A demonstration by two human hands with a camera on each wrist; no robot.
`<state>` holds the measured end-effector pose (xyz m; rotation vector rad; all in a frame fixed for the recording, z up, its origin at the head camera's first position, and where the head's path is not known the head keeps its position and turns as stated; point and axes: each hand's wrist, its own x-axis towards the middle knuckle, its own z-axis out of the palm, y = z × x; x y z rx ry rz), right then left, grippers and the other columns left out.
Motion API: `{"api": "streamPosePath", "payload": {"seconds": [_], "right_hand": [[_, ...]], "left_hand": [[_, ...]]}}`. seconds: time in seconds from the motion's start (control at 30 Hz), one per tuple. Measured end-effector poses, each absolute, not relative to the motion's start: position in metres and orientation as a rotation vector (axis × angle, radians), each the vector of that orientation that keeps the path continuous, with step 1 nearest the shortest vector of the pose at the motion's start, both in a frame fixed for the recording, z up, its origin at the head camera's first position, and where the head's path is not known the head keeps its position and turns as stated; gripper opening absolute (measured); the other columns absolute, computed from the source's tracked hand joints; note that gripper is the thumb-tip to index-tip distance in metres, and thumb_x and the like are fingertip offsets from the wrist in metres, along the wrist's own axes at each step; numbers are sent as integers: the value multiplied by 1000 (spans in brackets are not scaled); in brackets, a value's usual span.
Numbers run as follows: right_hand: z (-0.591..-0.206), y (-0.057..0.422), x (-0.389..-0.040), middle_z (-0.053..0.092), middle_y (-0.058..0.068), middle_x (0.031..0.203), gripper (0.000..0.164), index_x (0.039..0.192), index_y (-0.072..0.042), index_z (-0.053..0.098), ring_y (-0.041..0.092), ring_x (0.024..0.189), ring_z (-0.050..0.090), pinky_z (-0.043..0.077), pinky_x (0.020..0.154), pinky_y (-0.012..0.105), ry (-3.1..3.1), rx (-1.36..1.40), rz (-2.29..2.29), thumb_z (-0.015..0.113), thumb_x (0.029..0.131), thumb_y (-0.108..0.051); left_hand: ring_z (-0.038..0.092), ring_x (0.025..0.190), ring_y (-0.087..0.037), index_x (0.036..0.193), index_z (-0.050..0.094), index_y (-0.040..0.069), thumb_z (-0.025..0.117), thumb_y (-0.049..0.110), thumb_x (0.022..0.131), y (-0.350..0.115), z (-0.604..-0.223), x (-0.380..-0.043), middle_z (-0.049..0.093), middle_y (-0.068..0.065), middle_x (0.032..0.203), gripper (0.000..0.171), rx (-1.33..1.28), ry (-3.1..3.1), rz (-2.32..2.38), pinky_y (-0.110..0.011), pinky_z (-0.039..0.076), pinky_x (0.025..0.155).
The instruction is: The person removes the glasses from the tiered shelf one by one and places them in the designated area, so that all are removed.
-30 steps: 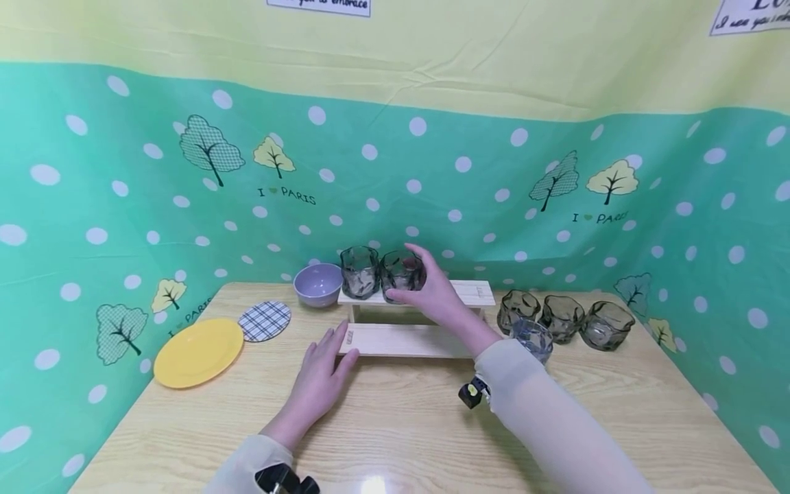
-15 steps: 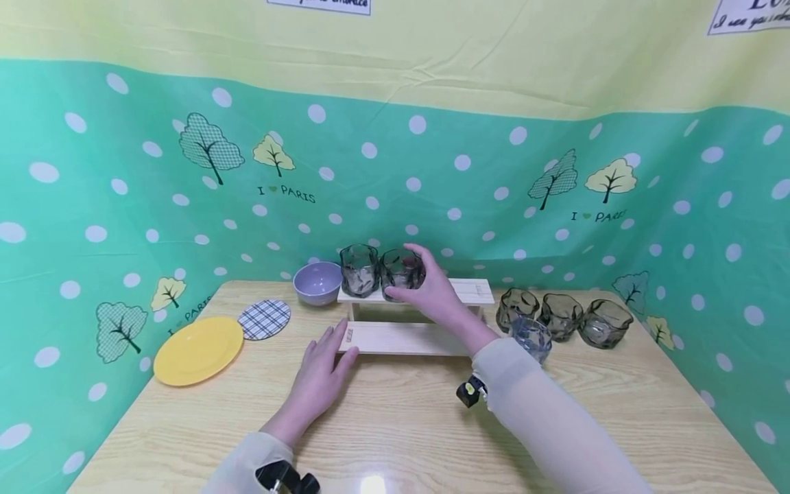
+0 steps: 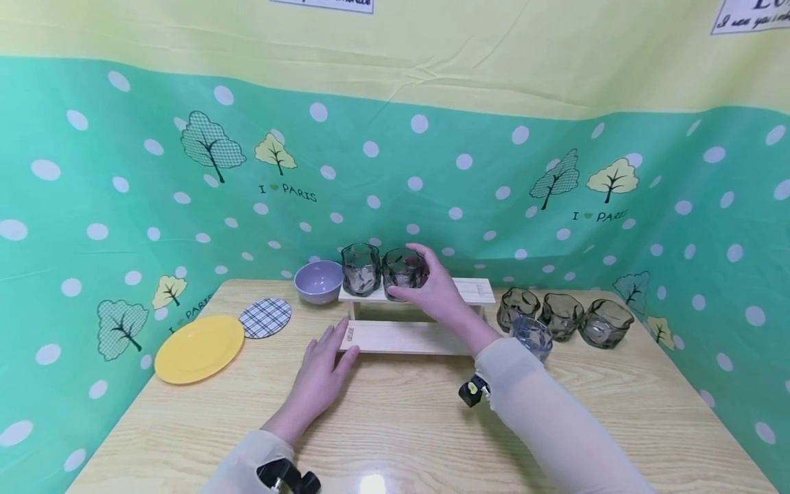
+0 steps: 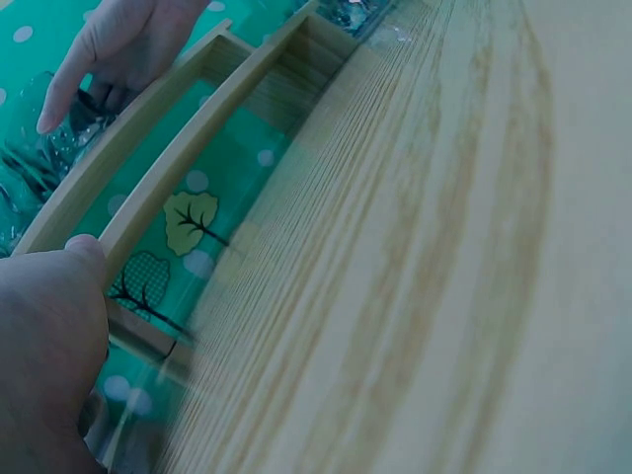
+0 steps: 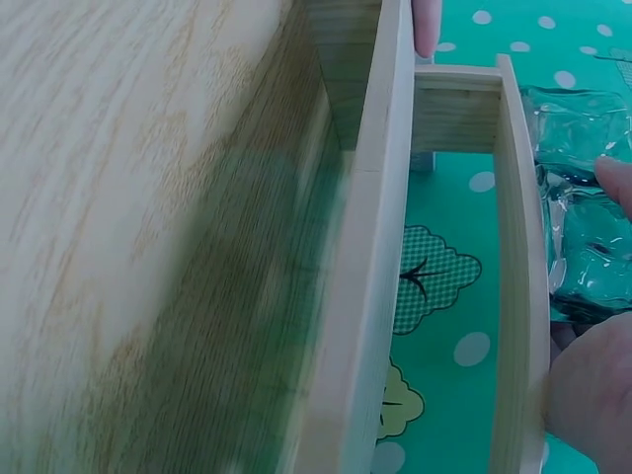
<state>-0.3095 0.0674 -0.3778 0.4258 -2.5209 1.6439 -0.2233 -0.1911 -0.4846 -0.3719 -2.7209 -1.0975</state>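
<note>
A two-step wooden rack (image 3: pixel 395 337) stands on the table, and two dark, wavy glasses are side by side on its upper step. The right hand (image 3: pixel 433 291) curls its thumb and fingers round the right-hand glass (image 3: pixel 402 269). Just left of that is the other glass (image 3: pixel 361 270), with little or no gap between them. At the rack's left end the left hand (image 3: pixel 321 367) rests with fairly straight fingers; its thumb (image 4: pixel 87 247) touches the lower step's edge. In the right wrist view the held glass (image 5: pixel 592 242) stands behind the upper board, upright.
Right of the rack stand several more glasses: three brownish ones, including the middle one (image 3: pixel 560 317), and a bluish one (image 3: pixel 532 337) in front. To the left are a purple bowl (image 3: pixel 318 283), a checked round coaster (image 3: pixel 265 318) and a yellow plate (image 3: pixel 199 350). A patterned cloth hangs behind.
The head view has shifted very slightly. Both hands and the glasses keep their places, with the right hand still holding the same glass.
</note>
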Motion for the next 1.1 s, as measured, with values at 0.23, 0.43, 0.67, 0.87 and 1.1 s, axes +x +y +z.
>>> {"api": "streamPosePath", "payload": {"seconds": [0.23, 0.43, 0.67, 0.87, 1.1], "right_hand": [[-378, 68, -310, 43, 7, 169, 98, 167, -30, 43, 33, 150, 46, 43, 123, 59, -2503, 412, 1671, 99, 87, -32], [-376, 69, -307, 40, 2, 172, 98, 166, -32, 44, 34, 153, 43, 40, 124, 61, -2493, 382, 1697, 100, 85, -30], [-376, 71, -308, 44, 1, 168, 99, 166, -29, 45, 33, 149, 48, 45, 121, 59, -2490, 389, 1707, 101, 84, -31], [-377, 74, -309, 47, 2, 164, 98, 164, -32, 46, 34, 148, 48, 44, 121, 60, -2499, 362, 1712, 101, 83, -33], [-370, 78, -303, 58, 0, 149, 98, 164, -32, 47, 30, 133, 59, 54, 111, 53, -2505, 348, 1738, 102, 82, -34]], "left_hand": [[29, 163, -46, 174, 32, 7, 57, 38, 117, -191, -485, -223, 39, -22, 173, 69, -377, -2718, -1102, -68, 10, 133], [29, 163, -46, 174, 32, 7, 57, 38, 117, -192, -484, -223, 39, -21, 173, 69, -375, -2716, -1106, -68, 10, 133], [29, 163, -46, 174, 32, 8, 57, 38, 117, -191, -484, -223, 39, -20, 174, 69, -374, -2714, -1113, -69, 10, 133], [30, 162, -46, 174, 32, 8, 58, 38, 117, -191, -487, -223, 40, -21, 173, 70, -372, -2709, -1106, -69, 11, 133], [30, 162, -46, 174, 32, 7, 57, 39, 116, -191, -488, -224, 40, -21, 173, 70, -376, -2713, -1102, -69, 11, 133]]}}
